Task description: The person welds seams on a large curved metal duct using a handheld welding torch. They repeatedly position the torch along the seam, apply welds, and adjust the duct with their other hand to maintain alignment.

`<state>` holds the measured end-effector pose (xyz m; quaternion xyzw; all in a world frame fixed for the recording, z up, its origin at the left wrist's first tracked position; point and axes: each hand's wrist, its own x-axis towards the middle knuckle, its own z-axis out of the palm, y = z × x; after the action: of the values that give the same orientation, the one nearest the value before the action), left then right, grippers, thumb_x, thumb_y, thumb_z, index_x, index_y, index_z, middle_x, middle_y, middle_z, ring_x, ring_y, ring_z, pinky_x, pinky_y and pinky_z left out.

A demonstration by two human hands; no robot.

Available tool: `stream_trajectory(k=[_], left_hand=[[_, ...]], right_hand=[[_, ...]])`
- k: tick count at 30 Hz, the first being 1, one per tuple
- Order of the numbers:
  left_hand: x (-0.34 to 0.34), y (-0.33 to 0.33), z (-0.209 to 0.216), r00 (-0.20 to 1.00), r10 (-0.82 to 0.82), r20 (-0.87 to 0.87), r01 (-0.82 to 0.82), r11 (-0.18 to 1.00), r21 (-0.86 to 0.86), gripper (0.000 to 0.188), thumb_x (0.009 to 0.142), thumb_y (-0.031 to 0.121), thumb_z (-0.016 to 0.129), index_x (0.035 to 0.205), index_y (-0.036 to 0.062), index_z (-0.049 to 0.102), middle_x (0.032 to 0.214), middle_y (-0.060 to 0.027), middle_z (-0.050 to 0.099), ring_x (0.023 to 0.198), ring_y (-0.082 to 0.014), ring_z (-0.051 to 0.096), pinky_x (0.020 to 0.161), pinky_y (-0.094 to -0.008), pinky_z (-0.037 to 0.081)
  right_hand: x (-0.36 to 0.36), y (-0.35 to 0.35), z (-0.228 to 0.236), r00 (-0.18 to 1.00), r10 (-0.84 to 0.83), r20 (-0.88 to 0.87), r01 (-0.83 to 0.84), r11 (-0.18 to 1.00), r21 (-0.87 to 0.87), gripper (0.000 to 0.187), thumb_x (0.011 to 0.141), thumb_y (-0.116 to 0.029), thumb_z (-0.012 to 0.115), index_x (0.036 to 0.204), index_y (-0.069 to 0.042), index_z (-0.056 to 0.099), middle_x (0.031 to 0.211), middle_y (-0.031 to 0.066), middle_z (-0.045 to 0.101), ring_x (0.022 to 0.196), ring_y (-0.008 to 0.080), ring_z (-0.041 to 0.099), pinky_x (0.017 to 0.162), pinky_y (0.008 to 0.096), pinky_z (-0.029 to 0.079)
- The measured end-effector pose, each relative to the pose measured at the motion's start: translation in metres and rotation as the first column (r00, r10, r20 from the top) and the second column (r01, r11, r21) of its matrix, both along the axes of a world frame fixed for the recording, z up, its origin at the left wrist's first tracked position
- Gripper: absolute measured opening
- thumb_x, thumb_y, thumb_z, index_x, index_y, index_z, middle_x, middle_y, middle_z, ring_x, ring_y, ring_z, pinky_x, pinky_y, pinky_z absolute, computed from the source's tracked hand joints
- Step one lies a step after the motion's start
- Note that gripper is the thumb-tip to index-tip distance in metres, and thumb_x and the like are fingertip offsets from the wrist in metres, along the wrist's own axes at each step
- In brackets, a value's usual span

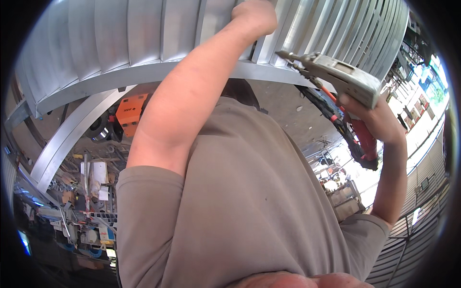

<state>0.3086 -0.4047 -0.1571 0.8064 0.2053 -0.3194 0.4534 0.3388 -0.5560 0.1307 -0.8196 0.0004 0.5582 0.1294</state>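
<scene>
My left hand (255,18) is raised at the top of the head view, its fingers curled closed against a silver metal frame of slats (146,33). What lies inside those fingers, if anything, is hidden. On the right, my right hand (375,114) grips a grey pistol-shaped tool (348,77) with a long narrow tip. That tip points left, close to the frame's curved lower rail (240,70); whether they touch I cannot tell. Below the tool's body hang a red part (363,137) and a black, wrapped cable (336,120).
An orange box (130,114) stands on the floor beyond my left arm, near a curved metal beam (72,132). Cluttered shop gear (91,221) fills the lower left. A brown box-like object (345,200) sits at the right, by a ribbed metal wall (413,240).
</scene>
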Motion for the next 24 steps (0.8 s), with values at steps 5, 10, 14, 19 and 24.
stream_trajectory(k=[5,10,14,19,24], left_hand=[[0.002,0.007,0.002,0.999,-0.023,0.028,0.024,0.999,-0.045,0.030,0.092,0.023,0.065,0.110,0.0012,0.077,0.116,-0.0237,0.073,0.113,-0.0390,0.070,0.096,-0.0467,0.057],[-0.001,0.006,0.004,0.995,-0.063,0.081,0.060,0.997,0.041,0.035,0.093,0.030,0.068,0.109,-0.0008,0.076,0.111,-0.0245,0.074,0.106,-0.0388,0.072,0.091,-0.0466,0.058],[-0.013,-0.008,0.003,0.957,0.052,0.286,-0.084,0.991,0.101,0.046,0.091,0.037,0.071,0.119,0.0006,0.073,0.108,-0.0208,0.075,0.104,-0.0354,0.072,0.092,-0.0437,0.057],[-0.014,-0.056,0.009,0.954,-0.030,0.298,0.013,0.998,0.058,0.053,0.092,0.039,0.070,0.128,0.0006,0.068,0.113,-0.0209,0.074,0.110,-0.0374,0.069,0.096,-0.0459,0.055],[0.000,-0.090,0.006,0.991,-0.018,0.134,0.006,0.996,0.085,0.058,0.089,0.044,0.074,0.125,-0.0014,0.070,0.110,-0.0188,0.076,0.107,-0.0341,0.071,0.095,-0.0427,0.056]], right_hand=[[-0.023,-0.073,0.014,0.970,-0.170,0.176,0.174,0.985,-0.007,0.038,0.101,-0.031,0.068,0.122,0.000,0.064,0.100,0.0058,0.069,0.081,0.0134,0.064,0.072,0.0306,0.053],[-0.064,-0.129,0.001,0.819,-0.475,0.321,0.433,0.880,0.197,0.041,0.104,-0.034,0.063,0.123,0.001,0.063,0.105,0.0103,0.069,0.083,0.0140,0.067,0.075,0.0291,0.055],[-0.095,-0.155,-0.014,0.626,-0.621,0.472,0.479,0.784,0.395,0.041,0.105,-0.035,0.061,0.120,0.003,0.065,0.099,0.0100,0.070,0.084,0.0146,0.069,0.078,0.0301,0.057],[-0.120,-0.187,-0.033,0.554,-0.707,0.439,0.484,0.703,0.521,0.041,0.106,-0.033,0.061,0.126,0.003,0.060,0.109,0.0115,0.069,0.085,0.0154,0.070,0.080,0.0331,0.058],[-0.109,-0.229,-0.057,0.664,-0.621,0.417,0.313,0.737,0.598,0.044,0.105,-0.031,0.064,0.135,0.000,0.055,0.116,0.0118,0.067,0.091,0.0157,0.067,0.081,0.0339,0.056]])
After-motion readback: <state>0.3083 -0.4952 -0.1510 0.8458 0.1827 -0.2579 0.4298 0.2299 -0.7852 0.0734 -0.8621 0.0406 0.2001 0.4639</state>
